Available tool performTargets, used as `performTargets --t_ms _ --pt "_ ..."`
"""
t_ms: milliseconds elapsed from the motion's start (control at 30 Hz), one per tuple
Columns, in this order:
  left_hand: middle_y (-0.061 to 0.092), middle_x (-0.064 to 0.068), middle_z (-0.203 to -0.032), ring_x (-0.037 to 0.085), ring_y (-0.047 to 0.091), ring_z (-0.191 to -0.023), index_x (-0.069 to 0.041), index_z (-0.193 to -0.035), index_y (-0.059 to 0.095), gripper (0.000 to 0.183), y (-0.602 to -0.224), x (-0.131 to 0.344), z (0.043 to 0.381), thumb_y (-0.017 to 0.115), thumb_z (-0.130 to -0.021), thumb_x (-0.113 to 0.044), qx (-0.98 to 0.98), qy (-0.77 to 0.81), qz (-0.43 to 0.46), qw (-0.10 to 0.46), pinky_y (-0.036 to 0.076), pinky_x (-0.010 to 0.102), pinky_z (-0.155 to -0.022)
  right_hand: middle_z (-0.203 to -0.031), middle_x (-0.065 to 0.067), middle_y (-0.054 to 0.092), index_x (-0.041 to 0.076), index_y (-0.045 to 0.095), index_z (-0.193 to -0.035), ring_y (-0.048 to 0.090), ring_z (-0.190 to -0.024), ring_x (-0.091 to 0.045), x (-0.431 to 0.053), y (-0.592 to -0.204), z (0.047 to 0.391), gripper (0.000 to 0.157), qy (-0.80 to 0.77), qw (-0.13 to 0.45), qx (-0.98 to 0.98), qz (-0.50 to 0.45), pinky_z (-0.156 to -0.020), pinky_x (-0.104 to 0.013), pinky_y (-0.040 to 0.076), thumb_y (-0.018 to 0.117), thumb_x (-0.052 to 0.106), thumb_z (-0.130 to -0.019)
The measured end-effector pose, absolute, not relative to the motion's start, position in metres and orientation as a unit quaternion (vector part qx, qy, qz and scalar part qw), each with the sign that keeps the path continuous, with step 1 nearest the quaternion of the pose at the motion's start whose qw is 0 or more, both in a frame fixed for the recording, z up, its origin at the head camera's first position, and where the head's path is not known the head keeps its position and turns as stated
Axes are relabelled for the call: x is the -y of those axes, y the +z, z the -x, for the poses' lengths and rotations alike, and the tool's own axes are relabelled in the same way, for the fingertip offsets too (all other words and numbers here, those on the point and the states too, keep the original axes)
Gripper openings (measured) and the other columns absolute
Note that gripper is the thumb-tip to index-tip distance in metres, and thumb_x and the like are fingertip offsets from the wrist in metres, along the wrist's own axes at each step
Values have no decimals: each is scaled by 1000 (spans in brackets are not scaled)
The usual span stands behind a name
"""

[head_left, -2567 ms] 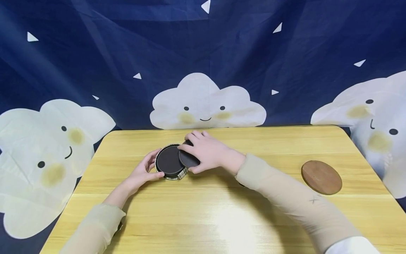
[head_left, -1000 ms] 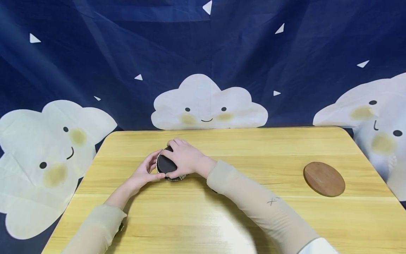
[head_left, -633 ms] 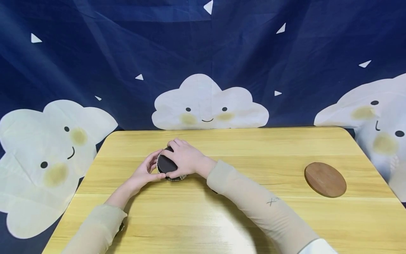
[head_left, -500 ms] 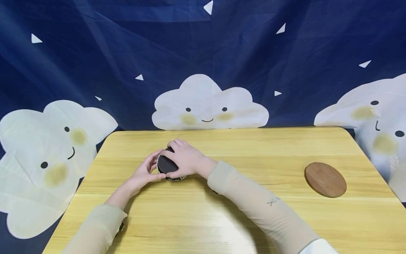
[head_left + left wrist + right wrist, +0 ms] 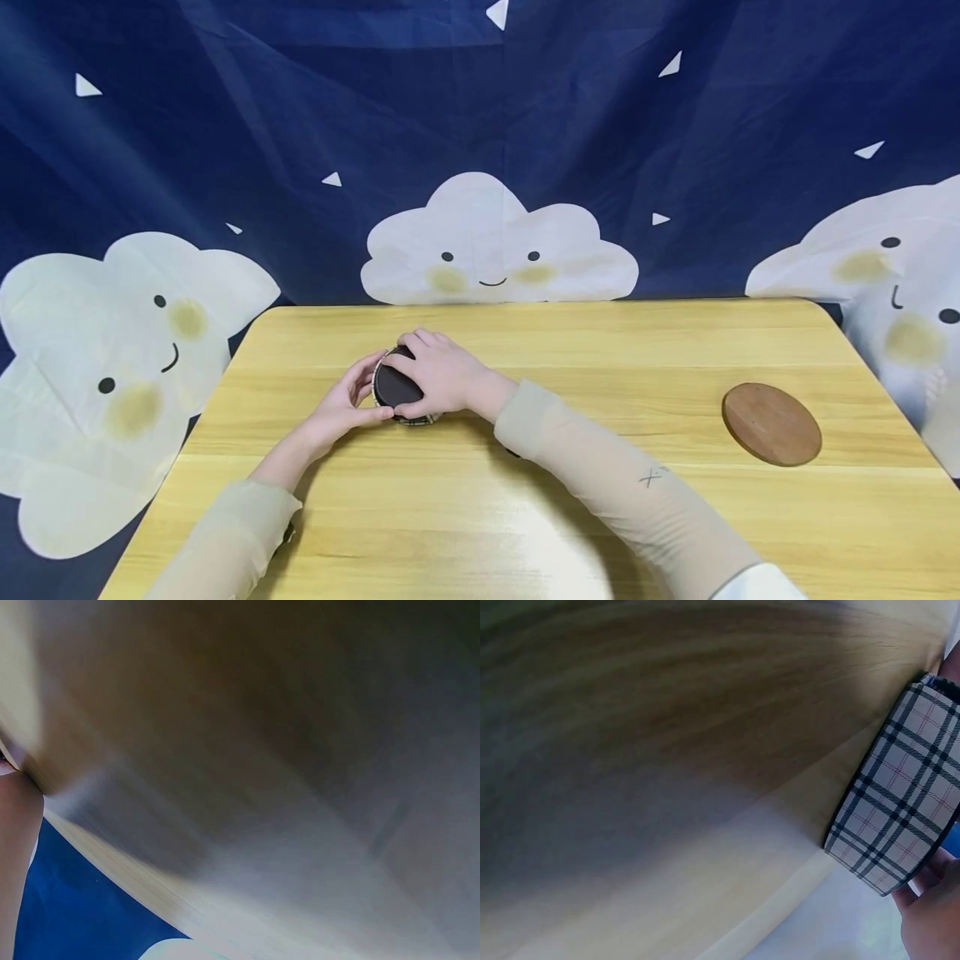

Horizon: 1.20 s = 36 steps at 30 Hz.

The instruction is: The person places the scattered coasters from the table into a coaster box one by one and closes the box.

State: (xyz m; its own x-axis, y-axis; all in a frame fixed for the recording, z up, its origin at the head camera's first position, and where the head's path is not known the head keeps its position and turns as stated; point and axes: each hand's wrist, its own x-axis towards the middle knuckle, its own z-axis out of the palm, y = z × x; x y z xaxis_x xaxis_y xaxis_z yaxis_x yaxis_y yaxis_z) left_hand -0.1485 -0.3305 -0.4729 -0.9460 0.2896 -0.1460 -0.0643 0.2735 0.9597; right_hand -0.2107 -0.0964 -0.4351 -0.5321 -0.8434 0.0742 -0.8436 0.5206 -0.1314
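A round coaster holder with a plaid side sits left of centre on the table. Thumb and fingers of my left hand grip its left side in the head view. My right hand reaches over from the right and holds a dark round coaster by its edge, the disc lying level within the holder's rim. The right part of the coaster is hidden under that hand. Black, white and thin red lines of the plaid show large in the right wrist view.
A brown round wooden board lies flat on the right of the light wood table. Behind the table's far edge hangs a dark blue cloth printed with white clouds and triangles.
Since the oldest frame, my right hand has moved left, bringing the dark coaster from overlapping the holder's right edge to lying over it. In the last second both hands stay almost still.
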Motion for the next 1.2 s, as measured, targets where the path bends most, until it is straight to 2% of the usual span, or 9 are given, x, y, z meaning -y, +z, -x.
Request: performTargets --t_ms 700,967,1200 --pt "35 23 -167 -11 54 -125 -10 -169 25 95 -474 330 149 81 -92 -4 -782 601 -76 148 37 4 -108 -157 -7 47 27 45 -160 40 -150 -27 83 -419 197 76 37 15 873 -486 -129 -44 33 58 69 -99" --pt "39 26 -164 -10 55 -124 -8 -168 27 96 -475 329 150 83 -90 -4 -782 603 -78 140 37 5 -108 -158 -11 48 21 47 -159 41 -150 -29 51 -407 192 77 48 22 872 -486 -130 -45 31 63 66 -98" --pt "39 27 -164 -12 54 -124 -5 -167 27 97 -475 328 149 84 -88 -2 -781 605 -75 136 37 4 -107 -160 -19 46 18 48 -159 42 -150 -36 9 -406 189 78 55 50 875 -478 -127 -52 34 67 62 -97"
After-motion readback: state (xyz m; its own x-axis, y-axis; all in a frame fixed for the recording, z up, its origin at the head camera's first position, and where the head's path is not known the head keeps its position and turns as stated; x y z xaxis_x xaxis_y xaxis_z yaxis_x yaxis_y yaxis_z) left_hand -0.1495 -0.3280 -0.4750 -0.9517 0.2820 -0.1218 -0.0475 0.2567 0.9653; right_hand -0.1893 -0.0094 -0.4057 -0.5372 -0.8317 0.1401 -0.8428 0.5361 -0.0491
